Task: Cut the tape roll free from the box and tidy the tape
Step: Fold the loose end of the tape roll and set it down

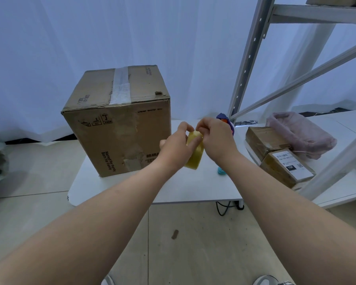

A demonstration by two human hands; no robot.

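the tape roll (pixel 194 155) is pinched by both hands, left hand (pixel 176 145) and right hand (pixel 215 138); the loose end should be pressed down flat, without wrinkles.

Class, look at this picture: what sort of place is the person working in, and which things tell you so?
Probably a parcel packing or storeroom area. A large taped brown cardboard box stands on a white table, small labelled cardboard parcels lie beside a grey metal shelving rack, and both hands hold a yellowish tape roll.
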